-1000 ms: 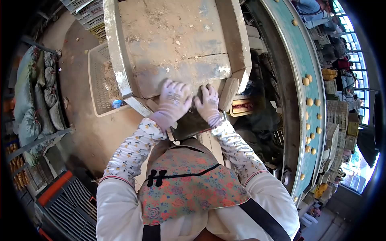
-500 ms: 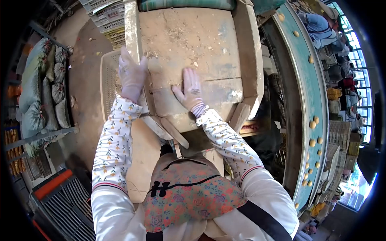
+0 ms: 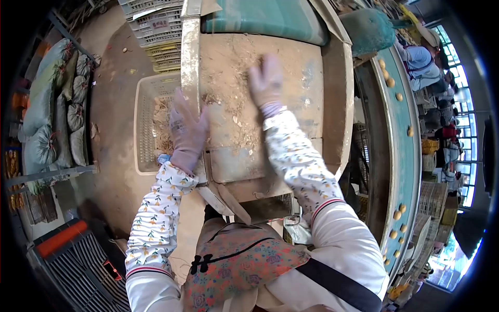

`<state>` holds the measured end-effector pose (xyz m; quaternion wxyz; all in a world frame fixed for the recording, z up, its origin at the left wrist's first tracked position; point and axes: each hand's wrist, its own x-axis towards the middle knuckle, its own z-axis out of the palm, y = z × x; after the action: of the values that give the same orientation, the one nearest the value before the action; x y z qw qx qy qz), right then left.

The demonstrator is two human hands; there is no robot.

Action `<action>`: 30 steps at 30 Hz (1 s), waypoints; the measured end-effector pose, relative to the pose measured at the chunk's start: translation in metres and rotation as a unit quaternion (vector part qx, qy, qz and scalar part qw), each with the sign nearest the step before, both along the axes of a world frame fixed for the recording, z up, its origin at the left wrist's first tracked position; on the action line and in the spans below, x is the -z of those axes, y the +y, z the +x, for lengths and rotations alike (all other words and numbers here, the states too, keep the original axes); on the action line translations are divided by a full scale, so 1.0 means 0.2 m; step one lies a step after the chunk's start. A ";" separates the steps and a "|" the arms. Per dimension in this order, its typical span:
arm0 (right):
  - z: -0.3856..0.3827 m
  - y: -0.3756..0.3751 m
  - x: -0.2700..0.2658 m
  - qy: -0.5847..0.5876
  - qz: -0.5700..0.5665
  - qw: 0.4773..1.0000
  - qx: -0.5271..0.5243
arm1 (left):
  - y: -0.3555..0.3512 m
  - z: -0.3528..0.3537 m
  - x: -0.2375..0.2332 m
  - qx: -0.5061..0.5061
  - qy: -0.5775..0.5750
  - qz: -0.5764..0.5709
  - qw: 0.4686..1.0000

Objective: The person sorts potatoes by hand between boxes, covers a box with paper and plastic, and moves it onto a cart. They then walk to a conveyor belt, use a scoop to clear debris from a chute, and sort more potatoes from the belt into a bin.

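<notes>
- At far left, full sacks (image 3: 41,143) piled together, with an orange-topped slatted panel (image 3: 78,262) below.
- Next, on the floor (image 3: 112,99), a pale basket (image 3: 138,125) just beside the walled wooden tabletop (image 3: 239,166); dry scraps (image 3: 162,127) and a bit of something blue (image 3: 163,158) inside. Stacked crates (image 3: 156,26) just beyond.
- Across the tabletop's left wall (image 3: 190,52), near the basket, the left hand (image 3: 187,132): fingers spread, apparently around nothing. Much the same place as half a second ago; cannot tell whether pressing on the wall.
- On the tabletop, between the two hands, loose dry debris (image 3: 239,117), with more scattered toward the far end; more of it on the left part than half a second ago.
- Beyond, across the far end, a green belt (image 3: 262,21), now more fully in view.
- Farther right, the right hand (image 3: 266,86), blurred, with fingers apart and nothing visibly gripped. Now farther up the tabletop than half a second ago; in judgement, the far debris now within reach, with only the left hand by the basket side.
- Past the right wall (image 3: 337,88), a long conveyor (image 3: 400,171) with round yellowish produce (image 3: 397,214), well apart from both hands.
- At far right, other people (image 3: 421,58), small and partly hidden.
</notes>
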<state>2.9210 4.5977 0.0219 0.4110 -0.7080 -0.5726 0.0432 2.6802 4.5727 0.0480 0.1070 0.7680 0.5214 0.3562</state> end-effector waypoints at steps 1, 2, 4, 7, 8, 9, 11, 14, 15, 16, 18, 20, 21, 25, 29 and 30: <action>0.23 0.01 0.10 -0.158 0.002 0.985 0.072 | 0.00 0.00 0.01 -0.001 0.003 0.011 1.000; 0.42 0.10 0.22 -0.312 0.006 0.940 0.141 | 0.01 0.01 0.00 -0.001 -0.004 -0.007 1.000; 0.52 0.29 0.27 -0.257 0.113 0.954 0.101 | 0.01 0.00 0.00 0.002 -0.014 -0.048 0.999; 0.15 0.43 0.14 -0.106 0.167 0.980 -0.013 | 0.02 0.01 0.01 0.006 -0.017 -0.019 1.000; 0.01 0.49 0.11 -0.075 0.152 0.985 -0.041 | 0.03 0.01 0.02 0.010 -0.017 -0.015 1.000; -0.09 0.53 0.11 -0.044 0.136 0.987 -0.069 | 0.03 0.01 0.02 0.014 -0.017 -0.012 1.000; -0.21 0.53 0.14 -0.090 0.160 0.978 -0.100 | 0.03 0.00 0.02 0.015 -0.021 -0.019 0.999; -0.29 0.33 0.15 -0.094 0.130 0.966 -0.204 | 0.03 0.01 0.01 0.004 -0.026 -0.048 0.999; -0.31 0.24 0.16 -0.084 0.130 0.961 -0.230 | 0.03 0.01 0.00 -0.002 -0.025 -0.059 0.998; -0.32 0.15 0.17 -0.074 0.129 0.955 -0.255 | 0.03 0.02 0.00 -0.007 -0.023 -0.070 0.997; -0.34 -0.04 0.15 -0.098 0.102 0.954 -0.265 | 0.02 0.02 -0.01 -0.015 -0.015 -0.083 0.996; -0.33 -0.04 0.17 -0.133 0.117 0.944 -0.278 | 0.02 0.02 -0.01 -0.021 -0.007 -0.078 0.997; -0.30 0.03 0.19 -0.154 0.145 0.936 -0.281 | 0.02 0.02 0.00 -0.019 -0.003 -0.069 0.997; -0.28 0.56 0.08 -0.045 0.153 0.972 -0.174 | 0.03 0.02 -0.02 -0.011 -0.018 -0.060 0.998; -0.39 0.49 0.22 -0.129 0.170 0.966 -0.144 | 0.01 0.01 -0.02 0.003 -0.025 -0.035 0.999; -0.40 0.36 0.23 -0.141 0.162 0.963 -0.162 | 0.01 0.01 -0.02 0.004 -0.014 -0.021 1.000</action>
<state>2.8401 4.6694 -0.0232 0.4225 -0.5291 -0.7310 -0.0846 2.6827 4.5753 0.0512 0.1319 0.7629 0.5241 0.3550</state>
